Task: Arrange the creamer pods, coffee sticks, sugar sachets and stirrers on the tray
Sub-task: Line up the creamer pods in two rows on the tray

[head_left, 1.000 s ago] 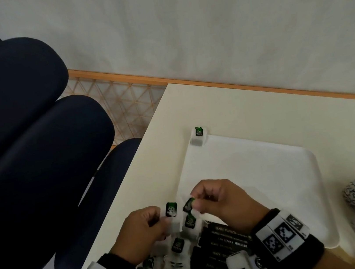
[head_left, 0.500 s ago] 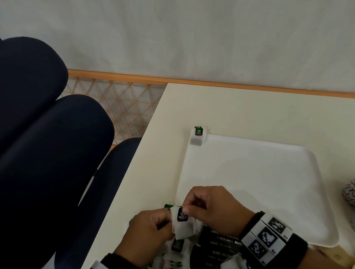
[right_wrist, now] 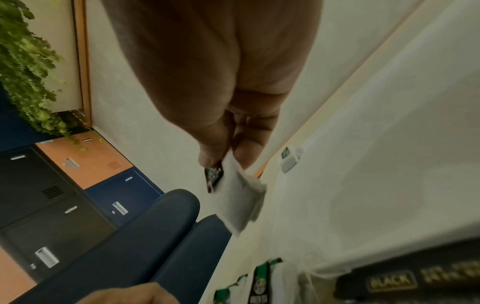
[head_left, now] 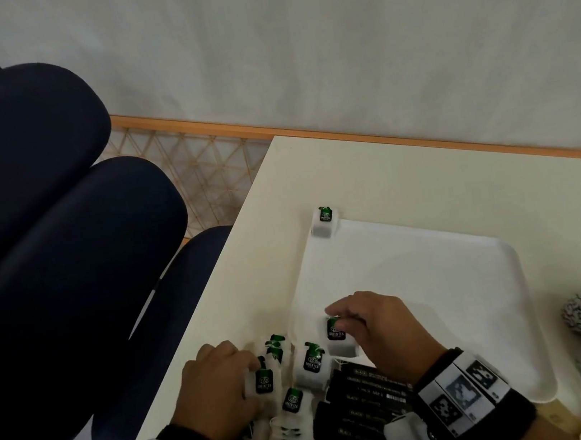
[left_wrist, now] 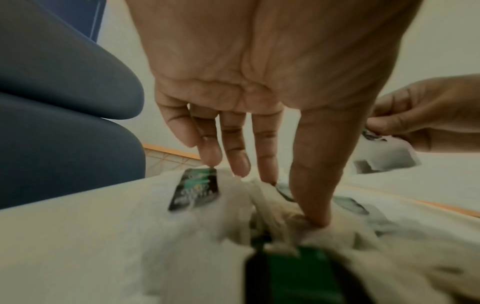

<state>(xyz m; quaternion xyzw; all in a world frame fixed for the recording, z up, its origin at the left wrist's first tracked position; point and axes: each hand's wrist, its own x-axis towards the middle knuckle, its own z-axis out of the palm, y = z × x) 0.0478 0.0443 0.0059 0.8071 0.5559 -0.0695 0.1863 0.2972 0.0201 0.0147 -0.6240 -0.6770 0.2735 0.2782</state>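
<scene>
Tray [head_left: 440,272] bears one tea bag [head_left: 325,220]; right hand [head_left: 377,331] pinches another [head_left: 339,338]; left hand [head_left: 212,386] presses the pile, fingers straight.

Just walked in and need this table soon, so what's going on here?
A person is sorting tea bags onto a white tray. The right hand pinches one tea bag over the tray's near left corner. The left hand presses on the loose pile beside the tray. Only one placed bag sits at the tray's far left corner, so most of the sorting remains.
</scene>
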